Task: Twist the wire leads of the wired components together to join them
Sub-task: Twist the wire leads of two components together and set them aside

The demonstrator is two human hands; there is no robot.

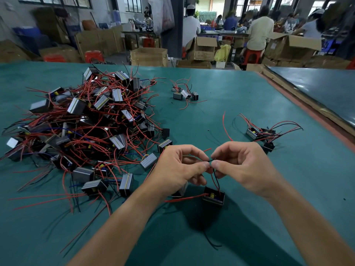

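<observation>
Both hands are close together over the green table (249, 104). The left hand (180, 167) and right hand (242, 166) each pinch the wire leads (211, 160) between thumb and forefinger, fingertips nearly touching. A black component (213, 196) hangs right under the pinch on its red and black wires, and a second component (180, 191) peeks out from under the left hand. There's a big tangled pile (86, 127) off to the left, plus one small cluster (184, 93) further back and another cluster (261, 133) on the right.
</observation>
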